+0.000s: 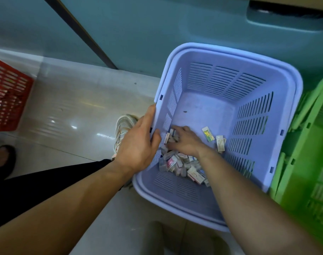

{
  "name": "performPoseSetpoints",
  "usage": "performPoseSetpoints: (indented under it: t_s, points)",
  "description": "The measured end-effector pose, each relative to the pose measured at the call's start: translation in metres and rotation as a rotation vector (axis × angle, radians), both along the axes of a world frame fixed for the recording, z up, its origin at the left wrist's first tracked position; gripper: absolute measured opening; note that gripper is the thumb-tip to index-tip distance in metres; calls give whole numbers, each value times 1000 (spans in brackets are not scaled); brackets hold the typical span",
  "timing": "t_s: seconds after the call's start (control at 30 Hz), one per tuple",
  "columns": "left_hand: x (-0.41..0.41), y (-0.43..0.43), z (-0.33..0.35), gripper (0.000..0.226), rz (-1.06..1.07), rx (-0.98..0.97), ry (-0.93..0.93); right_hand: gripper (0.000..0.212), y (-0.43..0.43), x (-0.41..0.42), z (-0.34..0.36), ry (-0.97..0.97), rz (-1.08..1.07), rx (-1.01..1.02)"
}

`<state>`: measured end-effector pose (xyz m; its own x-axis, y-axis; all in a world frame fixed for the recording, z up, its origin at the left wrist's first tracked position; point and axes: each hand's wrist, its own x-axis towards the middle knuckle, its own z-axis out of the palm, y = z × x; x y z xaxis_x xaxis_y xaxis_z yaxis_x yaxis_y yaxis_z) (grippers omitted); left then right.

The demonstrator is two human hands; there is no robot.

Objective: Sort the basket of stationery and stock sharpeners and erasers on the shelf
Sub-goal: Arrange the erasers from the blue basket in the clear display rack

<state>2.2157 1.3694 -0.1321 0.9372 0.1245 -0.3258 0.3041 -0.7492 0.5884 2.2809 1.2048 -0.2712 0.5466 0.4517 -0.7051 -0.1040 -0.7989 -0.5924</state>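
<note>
- The left hand (138,144) grips the basket (221,50) by its rim, thumb inside, fingers stretched along the edge.
- The right hand (187,142), palm down, curls its fingers round a few small boxes (172,136).
- Both forearms are bare and reach forward and down.

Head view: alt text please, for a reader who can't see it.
A person's left hand grips the left rim of a lilac basket while the right hand reaches inside and grips small boxes in the pile at its near end. A green basket stands to the right, a red basket to the left.
</note>
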Motion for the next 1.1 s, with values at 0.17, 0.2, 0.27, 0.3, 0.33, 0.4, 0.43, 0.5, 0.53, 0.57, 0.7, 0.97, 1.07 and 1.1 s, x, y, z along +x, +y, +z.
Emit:
performPoseSetpoints:
  t_s: [0.17, 0.2, 0.27, 0.3, 0.33, 0.4, 0.43, 0.5, 0.53, 0.57, 0.7, 0.97, 1.07, 1.1]
  points:
    - [-1, -1, 1, 62, 2, 5, 5, 105, -1, -1, 6, 47, 60, -55]
    - [-1, -1, 1, 61, 1, 9, 2, 111, 0, -1, 6, 31, 85, -86]
    - [-1, -1, 1, 61, -1, 14, -1, 123, 3, -4, 4, -4, 141, -132]
    - [-1, -1, 1, 61, 1, 18, 1, 129, 4, -6, 2, -14, 150, -136]
    - [-1, 0, 1, 61, 3, 21, 3, 132, 4, -7, 1, -18, 144, -129]
    - [-1, -1, 2, 61, 3, 20, 4, 132, 2, -7, -3, -30, 125, -93]
    - [-1, -2, 2, 61, 3, 14, 2, 130, 2, -7, -4, -38, 125, -80]
    - [0, -1, 2, 61, 3, 8, 2, 126, 1, -6, -2, -43, 147, -64]
    - [0, -1, 1, 61, 4, 9, 5, 127, 2, -7, -1, -46, 170, -54]
    - [-1, -1, 1, 60, 6, 9, 8, 129, 3, -8, 0, -49, 188, -39]
    - [0, -1, 1, 60, 3, 7, 16, 119, 4, -8, 0, -90, 192, -41]
    - [1, 0, 0, 62, 9, -8, 11, 103, 3, -13, -10, -69, 84, 22]
    - [0, -2, 1, 61, 6, -13, 6, 104, 0, -13, -10, -5, 40, 31]
    - [0, -3, 2, 61, 6, -18, 0, 101, 0, -13, -10, -11, 46, 34]
